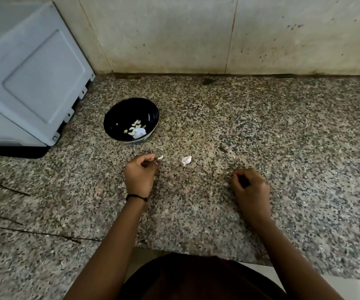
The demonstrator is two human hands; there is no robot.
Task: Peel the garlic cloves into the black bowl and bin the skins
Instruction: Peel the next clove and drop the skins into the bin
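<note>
Left hand (140, 175) pinches clove (160, 157) at fingertips; right hand (250, 188) curled, knuckles up, contents unclear.

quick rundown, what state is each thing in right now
round black bowl: upright, holds peeled cloves and a white scrap
pale garlic clove: pinched by left hand
white garlic piece: lying loose on speckled granite counter
right hand: fingers curled, contents unclear

Dim even light, soft focus, wide-angle bowing

The black bowl (118, 118) stood upright near the surface's (261, 131) back edge, holding peeled cloves (134, 126); an unpeeled clove (186, 160) lay apart, nearer the front edge.
</note>
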